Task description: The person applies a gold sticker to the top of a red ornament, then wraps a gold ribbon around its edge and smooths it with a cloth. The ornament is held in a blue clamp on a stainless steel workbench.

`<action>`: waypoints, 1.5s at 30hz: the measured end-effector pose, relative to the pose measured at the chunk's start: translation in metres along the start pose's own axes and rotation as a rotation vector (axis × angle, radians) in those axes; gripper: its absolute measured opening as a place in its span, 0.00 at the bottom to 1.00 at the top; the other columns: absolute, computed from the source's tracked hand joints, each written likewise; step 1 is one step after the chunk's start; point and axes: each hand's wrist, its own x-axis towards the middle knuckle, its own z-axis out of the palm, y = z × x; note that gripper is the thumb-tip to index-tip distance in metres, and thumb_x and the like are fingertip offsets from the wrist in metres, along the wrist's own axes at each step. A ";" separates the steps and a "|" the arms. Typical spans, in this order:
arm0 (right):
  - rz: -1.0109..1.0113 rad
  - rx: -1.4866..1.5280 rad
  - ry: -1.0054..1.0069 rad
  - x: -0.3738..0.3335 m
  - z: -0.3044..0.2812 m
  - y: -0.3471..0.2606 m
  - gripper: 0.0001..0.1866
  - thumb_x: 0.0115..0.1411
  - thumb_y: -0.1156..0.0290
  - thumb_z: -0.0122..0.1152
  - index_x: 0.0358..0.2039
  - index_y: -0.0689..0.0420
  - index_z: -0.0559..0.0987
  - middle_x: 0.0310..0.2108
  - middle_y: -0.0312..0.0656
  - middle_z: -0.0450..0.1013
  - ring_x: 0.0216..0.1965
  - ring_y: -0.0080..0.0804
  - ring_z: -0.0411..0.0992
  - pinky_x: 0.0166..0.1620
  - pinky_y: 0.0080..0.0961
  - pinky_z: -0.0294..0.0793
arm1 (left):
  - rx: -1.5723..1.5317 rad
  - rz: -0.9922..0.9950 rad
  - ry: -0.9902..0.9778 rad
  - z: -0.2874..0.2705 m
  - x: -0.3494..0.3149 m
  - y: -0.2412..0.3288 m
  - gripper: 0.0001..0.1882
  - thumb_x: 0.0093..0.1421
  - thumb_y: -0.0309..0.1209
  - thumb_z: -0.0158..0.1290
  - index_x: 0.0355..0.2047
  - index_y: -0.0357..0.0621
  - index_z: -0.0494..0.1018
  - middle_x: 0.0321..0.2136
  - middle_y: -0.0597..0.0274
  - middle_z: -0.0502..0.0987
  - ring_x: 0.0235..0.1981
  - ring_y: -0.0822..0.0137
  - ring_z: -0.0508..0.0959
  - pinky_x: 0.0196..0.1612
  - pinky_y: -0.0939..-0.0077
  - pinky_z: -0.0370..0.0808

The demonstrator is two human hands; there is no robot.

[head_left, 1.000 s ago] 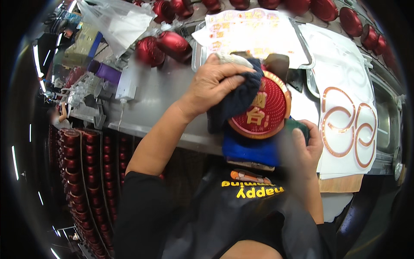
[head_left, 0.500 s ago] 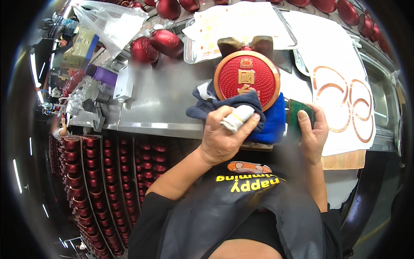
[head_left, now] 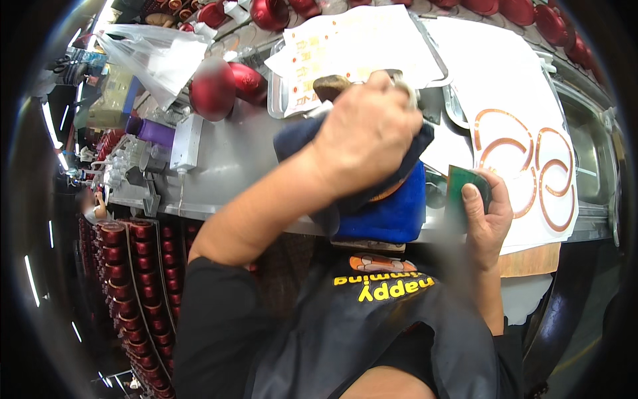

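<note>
Left hand back over the bottle with the cloth

Half a second ago the round red bottle lay uncovered; now the left hand [head_left: 369,136], fingers closed on the dark blue cloth [head_left: 392,206], hides it on the grey metal worktop [head_left: 232,166]. The right hand [head_left: 487,216] grips a small green block [head_left: 465,186].

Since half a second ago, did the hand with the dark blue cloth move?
Yes. The left hand with the dark blue cloth went up the bench, away from its near edge toward the printed sheets, covering the round red piece.
</note>
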 end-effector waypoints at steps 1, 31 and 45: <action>0.007 -0.005 -0.005 0.001 0.001 -0.001 0.15 0.69 0.67 0.66 0.49 0.64 0.78 0.40 0.37 0.76 0.40 0.21 0.72 0.46 0.18 0.73 | -0.017 -0.028 0.011 0.000 0.002 -0.010 0.06 0.58 0.28 0.59 0.35 0.46 0.82 0.28 0.55 0.79 0.37 0.52 0.78 0.45 0.64 0.76; 0.012 -0.091 -0.229 0.000 0.043 0.017 0.15 0.69 0.68 0.65 0.52 0.63 0.77 0.41 0.36 0.76 0.42 0.20 0.72 0.48 0.17 0.73 | 0.038 -0.166 0.358 0.030 -0.145 0.062 0.19 0.54 0.30 0.58 0.47 0.51 0.84 0.45 0.68 0.81 0.49 0.59 0.72 0.51 0.66 0.71; -0.042 -0.148 -0.240 0.002 0.044 0.015 0.16 0.69 0.67 0.66 0.51 0.63 0.78 0.41 0.36 0.77 0.42 0.21 0.72 0.48 0.18 0.73 | 0.102 -0.099 0.249 0.019 -0.139 0.057 0.19 0.56 0.34 0.55 0.48 0.49 0.83 0.47 0.66 0.80 0.51 0.58 0.72 0.49 0.65 0.71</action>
